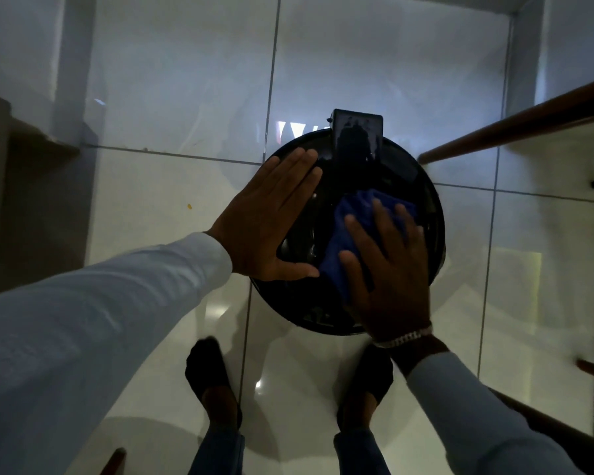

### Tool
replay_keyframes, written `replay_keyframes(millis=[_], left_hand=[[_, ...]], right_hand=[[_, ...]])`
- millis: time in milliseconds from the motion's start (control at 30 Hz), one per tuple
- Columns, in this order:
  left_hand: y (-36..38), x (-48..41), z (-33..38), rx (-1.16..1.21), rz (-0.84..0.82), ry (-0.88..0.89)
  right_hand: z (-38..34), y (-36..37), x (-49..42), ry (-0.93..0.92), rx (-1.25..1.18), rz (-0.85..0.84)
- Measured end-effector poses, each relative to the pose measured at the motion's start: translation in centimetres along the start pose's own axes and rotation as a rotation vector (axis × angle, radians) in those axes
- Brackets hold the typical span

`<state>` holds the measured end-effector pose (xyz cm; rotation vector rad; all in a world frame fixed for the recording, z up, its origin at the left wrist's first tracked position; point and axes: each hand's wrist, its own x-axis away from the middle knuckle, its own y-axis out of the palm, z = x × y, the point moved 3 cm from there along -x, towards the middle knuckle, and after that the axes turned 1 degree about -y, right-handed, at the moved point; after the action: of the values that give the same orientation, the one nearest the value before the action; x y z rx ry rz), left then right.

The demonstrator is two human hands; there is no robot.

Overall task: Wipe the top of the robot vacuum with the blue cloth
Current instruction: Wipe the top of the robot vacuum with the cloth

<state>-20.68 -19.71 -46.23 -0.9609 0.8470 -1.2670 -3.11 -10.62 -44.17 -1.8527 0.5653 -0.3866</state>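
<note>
A round black robot vacuum (422, 186) sits on the glossy white tiled floor. The blue cloth (343, 241) lies bunched on its top, right of centre. My right hand (388, 269) presses flat on the cloth with fingers spread, covering most of it. My left hand (268, 221) rests flat and open on the vacuum's left side, fingers pointing to its far edge and thumb near the cloth. A dark rectangular part (357, 138) stands at the vacuum's far edge.
My two feet in dark socks (210, 371) stand just in front of the vacuum. A wooden rail (515, 128) runs in from the right. Furniture (31, 166) sits at the left; a wall corner (525, 46) stands far right.
</note>
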Motion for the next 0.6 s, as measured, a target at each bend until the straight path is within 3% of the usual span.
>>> replay_keyframes(millis=[233,433,500,600], left_hand=[[0.7,0.1,-0.4,0.015,0.034,0.004],[1.0,0.3,-0.5,0.055,0.042,0.02],[0.4,0.4,-0.2,0.059,0.012,0.006],[-0.6,0.9,0.5,0.097,-0.041,-0.048]], right_hand=[[-0.9,0.8,-5.3,0.353,-0.039,0.182],[-2.7,1.1,-1.4,-0.036,-0.074,-0.052],[-1.9,-0.3,-1.7,-0.034,-0.27,-0.038],[0.4,-3.1,-3.1,0.105,-0.442,0.125]])
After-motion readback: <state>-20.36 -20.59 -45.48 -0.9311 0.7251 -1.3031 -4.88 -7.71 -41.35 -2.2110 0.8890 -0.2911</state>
